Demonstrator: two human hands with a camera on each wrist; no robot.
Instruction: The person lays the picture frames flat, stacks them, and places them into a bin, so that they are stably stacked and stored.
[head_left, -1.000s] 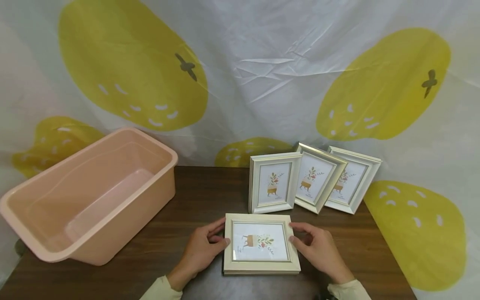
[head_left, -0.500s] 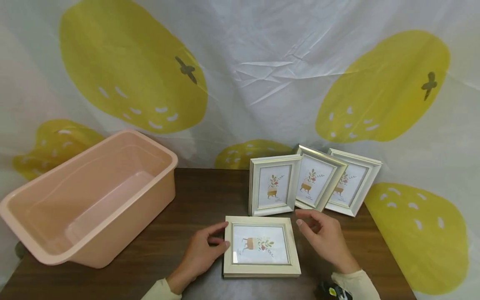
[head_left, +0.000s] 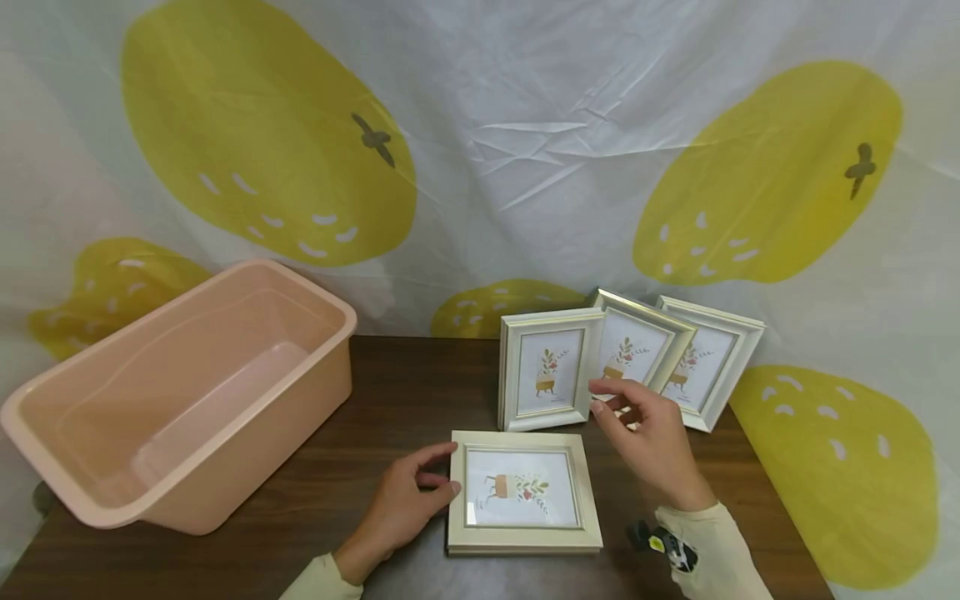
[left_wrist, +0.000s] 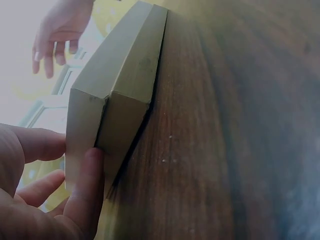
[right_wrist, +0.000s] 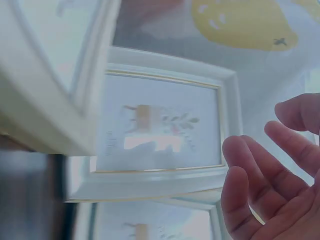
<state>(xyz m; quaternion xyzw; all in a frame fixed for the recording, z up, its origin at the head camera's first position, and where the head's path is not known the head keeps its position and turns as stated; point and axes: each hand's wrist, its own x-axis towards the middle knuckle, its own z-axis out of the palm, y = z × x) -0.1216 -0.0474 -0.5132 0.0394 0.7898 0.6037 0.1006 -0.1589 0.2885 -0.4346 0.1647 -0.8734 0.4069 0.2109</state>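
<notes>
On the dark table, a cream picture frame [head_left: 525,500] lies flat on top of a second one, as the seam between upper frame [left_wrist: 112,55] and lower frame [left_wrist: 137,75] shows in the left wrist view. My left hand [head_left: 405,500] touches the stack's left edge with thumb and fingertips, not wrapped round it. Behind stand three frames: a white one [head_left: 549,371], a gold-edged one [head_left: 630,346] overlapping it and another white one [head_left: 712,358]. In front of the gold-edged frame hovers my right hand [head_left: 656,437], fingers loosely bent, its fingertips beside the left white frame's lower right corner, holding nothing.
A deep pink plastic tub [head_left: 277,433] stands at the left of the table. Behind everything hangs a white curtain [head_left: 517,167] printed with yellow fruit. A dark device [head_left: 667,546] is strapped at my right wrist.
My right hand has left the flat frame's right edge and moved up and rightward to the standing frames. My left hand stays at the stack's left edge. The frames have not moved.
</notes>
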